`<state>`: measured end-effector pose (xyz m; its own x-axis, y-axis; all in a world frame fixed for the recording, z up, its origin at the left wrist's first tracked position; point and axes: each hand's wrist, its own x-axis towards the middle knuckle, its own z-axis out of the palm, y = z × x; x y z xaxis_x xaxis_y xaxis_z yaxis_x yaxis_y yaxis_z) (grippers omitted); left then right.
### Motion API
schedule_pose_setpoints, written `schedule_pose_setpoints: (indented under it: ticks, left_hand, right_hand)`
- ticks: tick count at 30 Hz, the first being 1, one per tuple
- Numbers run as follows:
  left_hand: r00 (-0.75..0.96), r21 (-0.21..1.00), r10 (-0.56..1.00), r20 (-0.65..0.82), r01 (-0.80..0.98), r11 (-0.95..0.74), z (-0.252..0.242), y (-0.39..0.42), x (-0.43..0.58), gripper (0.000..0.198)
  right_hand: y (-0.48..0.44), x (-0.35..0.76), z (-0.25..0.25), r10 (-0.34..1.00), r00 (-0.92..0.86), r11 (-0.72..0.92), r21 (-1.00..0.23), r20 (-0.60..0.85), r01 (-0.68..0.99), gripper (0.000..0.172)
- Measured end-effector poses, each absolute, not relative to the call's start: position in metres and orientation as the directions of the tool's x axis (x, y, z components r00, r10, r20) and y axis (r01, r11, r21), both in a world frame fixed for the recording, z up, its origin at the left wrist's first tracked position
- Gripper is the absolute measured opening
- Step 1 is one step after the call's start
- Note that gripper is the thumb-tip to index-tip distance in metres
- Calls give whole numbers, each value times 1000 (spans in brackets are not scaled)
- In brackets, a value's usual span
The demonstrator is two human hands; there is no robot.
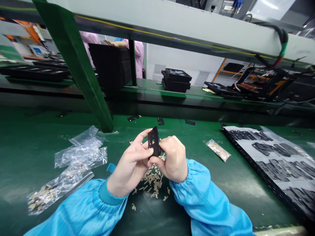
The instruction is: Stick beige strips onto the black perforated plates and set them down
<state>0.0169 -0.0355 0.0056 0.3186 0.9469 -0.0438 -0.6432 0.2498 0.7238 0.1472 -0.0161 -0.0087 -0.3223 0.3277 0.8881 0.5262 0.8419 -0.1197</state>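
Note:
Both my hands meet over the green bench, holding one small black flat part (154, 141) upright between them. My left hand (130, 164) pinches its left edge with thumb and forefinger. My right hand (172, 159) is closed on its lower right side. Under the hands lies a loose heap of small beige pieces (153, 182). Both arms are in blue sleeves.
Clear plastic bags (78, 154), one with beige pieces (49, 193), lie at the left. A small bag (218, 149) and a black tray of parts under film (278, 160) sit at the right. A green post (81, 75) rises ahead. Stacked black trays (176, 80) and a person in pink (137, 52) are beyond.

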Motion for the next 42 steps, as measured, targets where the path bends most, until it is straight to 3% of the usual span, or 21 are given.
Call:
schedule_pose_setpoints:
  ticks: [2, 6, 9, 12, 14, 17, 19, 20, 21, 23, 27, 32, 37, 42]
  left_hand:
    - [297, 743, 955, -10, -637, 206, 7, -36, 16, 50]
    - [258, 803, 958, 126, -593, 54, 10, -35, 12, 54]
    - [212, 825, 954, 212, -562, -58, 8, -33, 12, 53]
    - [147, 848, 949, 278, -501, -171, 4, -35, 16, 53]
    - [103, 871, 949, 298, -437, -226, 0, -33, 19, 53]
    - [123, 931, 943, 309, -243, -273, -4, -11, 14, 55]
    - [198, 944, 934, 296, 85, -318, -8, 22, 2, 57]
    - [211, 879, 938, 276, 340, -335, -12, 43, -7, 53]
    - [181, 734, 954, 238, 610, -299, -16, 66, -17, 48]
    - [117, 622, 974, 196, 753, -215, -27, 111, -37, 40]
    - [125, 398, 990, 64, 907, -140, -58, 172, -56, 28]
    - [145, 167, 989, -11, 976, -141, -86, 203, -49, 33]
    - [190, 76, 982, -17, 979, -188, -96, 221, -44, 33]
    - [254, 68, 966, -38, 965, -252, -104, 235, -46, 33]
  right_hand:
    - [-15, 147, -9, 347, -336, 865, -160, 876, 476, 25]
    - [-14, 152, -7, 493, -327, 869, -439, 806, 226, 39]
    - [-16, 156, -5, 597, -412, 755, -656, 689, -3, 34]
    - [-18, 156, -6, 645, -425, 692, -722, 635, -27, 29]
    - [-14, 154, -9, 649, -365, 746, -653, 667, 132, 27]
    - [8, 158, -15, 724, -348, 658, -444, 596, 608, 27]
    - [37, 169, -20, 885, -300, 388, -208, 356, 898, 29]
    - [55, 177, -24, 919, -247, 307, -165, 307, 937, 29]
    - [72, 187, -28, 938, -211, 256, -138, 274, 957, 29]
    - [107, 206, -40, 971, -135, 153, -76, 197, 985, 27]
    - [157, 233, -66, 998, -35, 33, 50, 47, 998, 25]
    - [190, 245, -79, 998, 0, 10, 142, -65, 990, 30]
    - [195, 227, -76, 982, -111, 132, 131, -153, 983, 29]
    - [162, 154, -78, 827, -528, 525, -71, -191, 848, 29]
